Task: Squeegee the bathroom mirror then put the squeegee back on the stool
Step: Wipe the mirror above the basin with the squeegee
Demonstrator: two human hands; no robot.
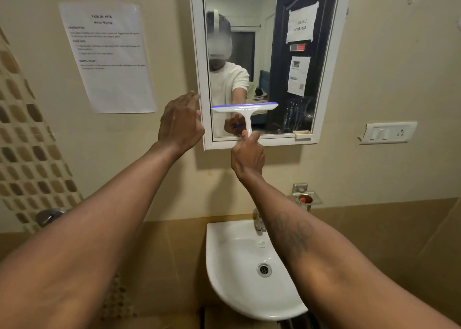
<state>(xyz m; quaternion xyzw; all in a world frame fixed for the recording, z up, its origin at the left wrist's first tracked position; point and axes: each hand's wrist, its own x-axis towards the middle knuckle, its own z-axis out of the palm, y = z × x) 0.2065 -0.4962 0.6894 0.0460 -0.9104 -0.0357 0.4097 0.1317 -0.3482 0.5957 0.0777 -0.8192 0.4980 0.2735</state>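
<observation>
Beige bathroom walls surround us; below sits the white sink [239,266]. Our right hand [247,154] grips the squeegee [245,109] low on the mirror [264,54]; our left hand [180,124], fingers released, steadies the frame. Uneven pressure could leave streaks. A notice [109,54] reads "Mirror Wiping".

White squeegee [245,110], blue-edged blade level, handle down, against the white-framed mirror's [321,84] lower glass.

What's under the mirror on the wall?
Below the mirror is bare wall, then a white sink with a drain. The right hand, holding the squeegee, and its arm cover most of the tap.
</observation>
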